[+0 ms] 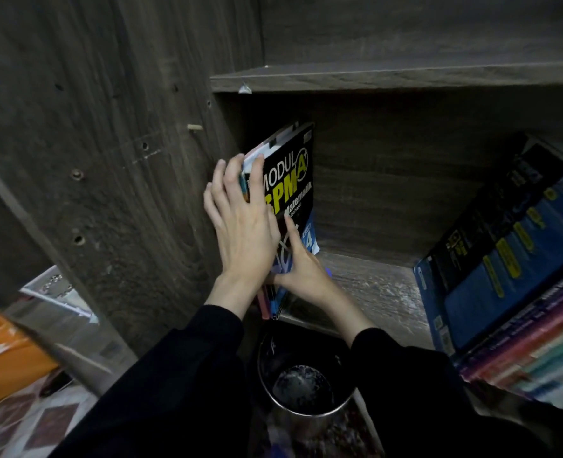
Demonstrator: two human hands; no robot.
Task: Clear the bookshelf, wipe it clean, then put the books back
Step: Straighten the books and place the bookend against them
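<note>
A small batch of books stands upright against the left wall of the dark wooden bookshelf's compartment (372,282). The front one is a black "Modul SPM A+" maths book (290,180). My left hand (240,226) lies flat over the batch with straight fingers. They spread across the front edges and the black cover. My right hand (301,269) holds the bottom of the same books, thumb up on the cover and fingers curled round the lower edge. Both sleeves are black.
A row of books with a blue-and-black cover (504,259) on top leans at the right of the same shelf. A round metal pot (303,375) sits below the shelf edge between my arms. An orange object (6,352) and a white frame (58,292) lie at the left.
</note>
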